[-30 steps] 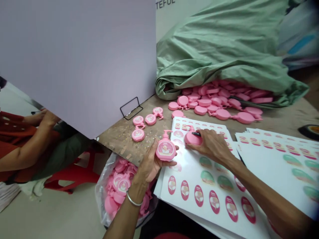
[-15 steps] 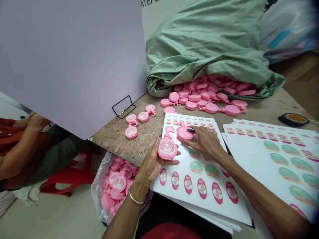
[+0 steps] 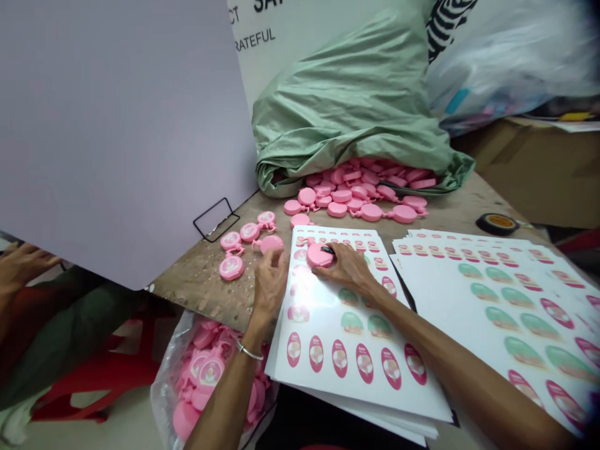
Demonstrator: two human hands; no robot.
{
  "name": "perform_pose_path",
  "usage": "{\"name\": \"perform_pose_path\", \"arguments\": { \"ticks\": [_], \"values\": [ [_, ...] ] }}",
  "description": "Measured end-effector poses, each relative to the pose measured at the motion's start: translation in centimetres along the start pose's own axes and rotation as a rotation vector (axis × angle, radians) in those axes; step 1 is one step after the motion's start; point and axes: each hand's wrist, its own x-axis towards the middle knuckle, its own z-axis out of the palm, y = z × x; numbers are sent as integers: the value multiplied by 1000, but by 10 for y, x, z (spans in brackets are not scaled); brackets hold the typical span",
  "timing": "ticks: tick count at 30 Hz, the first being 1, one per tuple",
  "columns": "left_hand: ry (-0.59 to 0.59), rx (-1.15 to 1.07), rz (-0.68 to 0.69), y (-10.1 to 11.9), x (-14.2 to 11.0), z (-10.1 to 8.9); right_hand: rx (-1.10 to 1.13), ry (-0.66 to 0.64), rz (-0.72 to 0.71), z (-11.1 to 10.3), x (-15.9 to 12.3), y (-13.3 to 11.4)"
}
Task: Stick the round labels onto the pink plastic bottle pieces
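Right hand [image 3: 344, 269] is down on the sheet, fingers curled, pinching a small black object [image 3: 328, 250] against a pink bottle-shaped piece [image 3: 319, 255], too small to say what that black object is! Left hand [image 3: 269, 287] is up beside it, fingers together, tips right at the lower edge of a second pink piece [image 3: 270, 244]; can't tell if it has hold. A metal bangle [image 3: 248, 350] sits on that wrist. Under the right hand, a white sticker sheet [image 3: 328, 331] carries rows of pink oval labels and green labels, the print too small to read. A second sheet [image 3: 450, 294] lies just beside it, toward the table's right side. Over at the far edge of the table [image 3: 210, 294], a heap of pink pieces [image 3: 356, 194] spills from a green sack [image 3: 347, 106], with a tape roll [image 3: 497, 224] off to the right. Three labelled pink pieces [image 3: 232, 267] lie near the left hand. Below the near corner, a clear plastic bag [image 3: 210, 369] is full of pink pieces. Behind it all, a white board [image 3: 255, 39] reads "RATEFUL". At far left, a co-worker's hand [image 3: 21, 265] shows past a lavender board [image 3: 112, 137].
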Motion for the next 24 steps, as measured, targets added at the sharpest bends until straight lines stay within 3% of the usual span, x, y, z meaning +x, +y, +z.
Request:
{"name": "perform_pose_path", "arguments": {
  "ticks": [3, 5, 9, 11, 13, 16, 18, 20, 24],
  "values": [
    [-63, -11, -49, -13, 1, 18, 69, 38, 6, -5, -4, -5],
    [-124, -68, -78, -17, -2, 27, 298, -22, 15, -13, -14, -11],
    [-318, -241, -148, -10, -16, 41, 1149, -407, 126, -31, -36, -39],
    [-339, -317, -154, -2, -21, 44, 1321, -533, 159, -35, -42, -52],
    [-317, -425, -110, 7, -22, 39, 1214, -528, 127, -36, -46, -58],
    [-248, -532, -61, 18, -19, 18, 810, -299, 40, -36, -53, -54],
    [-207, -481, -96, 21, -16, 2, 581, -141, 14, -33, -63, -48],
    [-211, -396, -151, 19, -15, -8, 394, -62, -7, -27, -75, -44],
    [-310, -283, -300, 3, -17, 0, 79, 7, -137, -6, -95, -45]
  ]
}}
